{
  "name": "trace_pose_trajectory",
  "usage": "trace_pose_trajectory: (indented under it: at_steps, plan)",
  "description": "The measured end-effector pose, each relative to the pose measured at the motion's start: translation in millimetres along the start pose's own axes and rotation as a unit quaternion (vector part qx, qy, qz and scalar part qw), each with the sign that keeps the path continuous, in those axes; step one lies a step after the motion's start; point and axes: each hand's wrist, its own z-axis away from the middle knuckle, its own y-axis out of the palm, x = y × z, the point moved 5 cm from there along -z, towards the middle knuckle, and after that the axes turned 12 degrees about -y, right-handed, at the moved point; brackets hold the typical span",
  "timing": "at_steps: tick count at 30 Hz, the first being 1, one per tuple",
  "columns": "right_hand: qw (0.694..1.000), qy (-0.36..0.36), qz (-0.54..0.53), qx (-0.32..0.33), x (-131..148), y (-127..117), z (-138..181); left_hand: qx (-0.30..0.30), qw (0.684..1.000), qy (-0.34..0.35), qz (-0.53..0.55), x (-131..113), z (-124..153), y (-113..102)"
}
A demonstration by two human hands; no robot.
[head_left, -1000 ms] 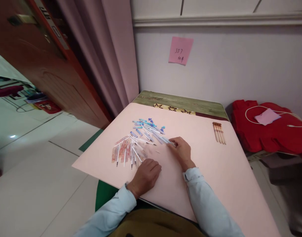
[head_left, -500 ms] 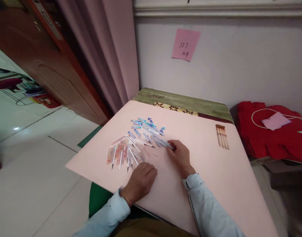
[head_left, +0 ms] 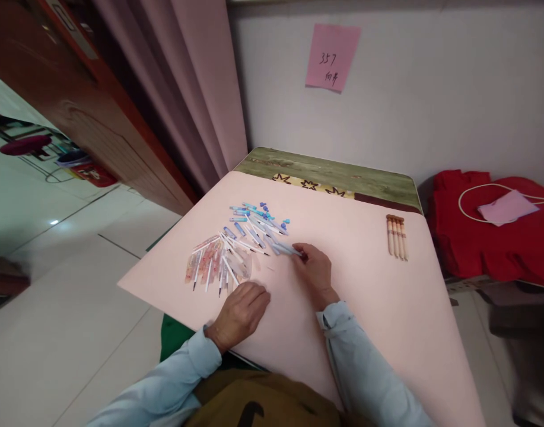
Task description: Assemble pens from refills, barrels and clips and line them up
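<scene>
In the head view, my right hand rests at the right end of the pen-part pile, thumb and fingertips closed on the end of a pale blue pen barrel. My left hand lies near the table's front edge with its fingers curled together; whatever is under its fingertips is hidden. Just beyond it are clear, pink-patterned barrels with white pen refills strewn over them. Behind those lie blue pen pieces and small blue caps.
Several assembled beige pens with brown tops lie in a row on the right of the pink-covered table. Beyond the right edge is a red cloth with a pink card and cord. A wooden door stands left.
The camera view has tilted down and shifted slightly. Both hands keep nearly the same places by the pen parts; the right fingers stay at the pale blue barrel.
</scene>
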Motion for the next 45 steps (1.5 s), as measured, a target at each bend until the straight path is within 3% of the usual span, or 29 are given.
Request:
trace_pose_trajectory:
  at_steps: [11, 18, 24, 30, 34, 39, 45]
  plan:
    - [0.998, -0.047, 0.039, 0.021, 10.6, -3.3, 0.2, -0.005, 1.0, 0.001, -0.004, -4.3, -2.5, -2.3]
    - [0.988, -0.047, 0.145, 0.034, 16.7, 0.0, 2.0, 0.014, 1.0, -0.004, 0.001, -2.6, -1.3, -0.6]
    - [0.988, -0.036, 0.15, -0.02, 18.4, -4.8, 5.3, 0.011, 1.0, -0.008, 0.009, 0.2, -0.6, -0.2]
    - [0.989, -0.013, 0.144, -0.004, 17.1, -5.3, 4.7, 0.0, 1.0, -0.006, 0.027, 1.4, -0.9, -1.6]
    - [0.993, 0.007, 0.107, -0.053, 11.8, -11.2, 4.7, -0.012, 0.997, -0.024, 0.068, 3.1, -0.6, -6.2]
    - [0.987, 0.018, 0.155, -0.028, 11.7, -7.8, 4.4, -0.058, 0.987, -0.094, 0.113, 22.7, -8.1, -27.0]
    - [0.986, -0.022, 0.163, 0.017, 21.9, -1.7, 4.4, -0.139, 0.961, -0.205, 0.12, 74.8, -24.0, -67.1]
